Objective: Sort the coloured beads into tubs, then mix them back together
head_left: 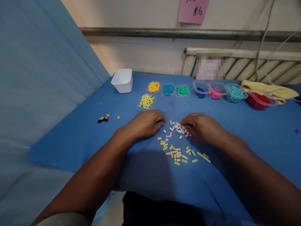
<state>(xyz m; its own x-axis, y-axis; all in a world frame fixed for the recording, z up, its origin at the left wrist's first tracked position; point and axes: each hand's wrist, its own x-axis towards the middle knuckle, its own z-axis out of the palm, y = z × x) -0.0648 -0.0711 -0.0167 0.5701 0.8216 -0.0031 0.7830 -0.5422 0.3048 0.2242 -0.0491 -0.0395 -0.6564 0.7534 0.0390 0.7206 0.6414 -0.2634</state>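
White bricks [179, 128], small, loose heap: between the two hands, at the right fingertips, a few strays toward the left hand. Right hand [201, 127]: fingers bent down onto the heap's edge; whether pinched on a brick or apart, cannot be told. Left hand [148, 123]: resting on the blue cloth [82, 144], fingers curled under; whether anything is gripped, cannot be told. Cream bricks [176, 153], scattered group: just nearer the body than the white heap, some long pieces below the right hand. Yellow brick [118, 117], single: left of the left hand; farther left, a small cluster of black, yellow and orange pieces [103, 119]. Pale yellow bricks [146, 101], in a clear tub: just beyond the left hand. Behind that, tubs of orange-yellow bricks [153, 87], blue bricks [168, 89] and green bricks [182, 90]. Beyond the right hand, rightward: tubs of dark blue, pink, turquoise and red bricks [260, 99], then a yellow towel [270, 89]. White box [122, 81]: beyond the left hand, leftward.
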